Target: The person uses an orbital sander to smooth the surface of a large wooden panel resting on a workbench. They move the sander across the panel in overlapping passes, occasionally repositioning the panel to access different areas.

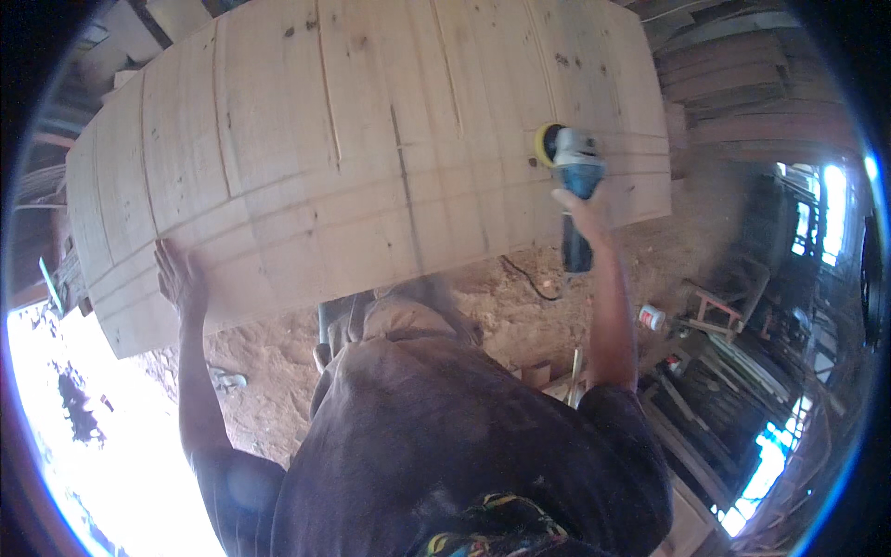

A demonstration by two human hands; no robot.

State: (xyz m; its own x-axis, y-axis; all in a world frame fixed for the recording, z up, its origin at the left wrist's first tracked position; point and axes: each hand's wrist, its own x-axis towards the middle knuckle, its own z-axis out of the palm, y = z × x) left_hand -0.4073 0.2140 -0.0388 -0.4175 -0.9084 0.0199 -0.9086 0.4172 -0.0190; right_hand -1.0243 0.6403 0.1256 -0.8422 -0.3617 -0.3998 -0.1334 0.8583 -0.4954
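A large pale wooden panel with grooves, knots and dark streaks spreads across the view in front of me. Toward its right end, my right hand is wrapped round the body of a blue and grey angle grinder. The tool's yellow round disc is at the panel's surface; whether it spins cannot be made out. At the near left part of the panel, my left hand lies flat on the wood with its fingers stretched out and nothing in it.
Sawdust covers the ground below the panel, where a dark cord curves near the grinder. Stacked boards stand beyond the right end. Timber pieces and a white container lie at the right. Bright light floods the lower left.
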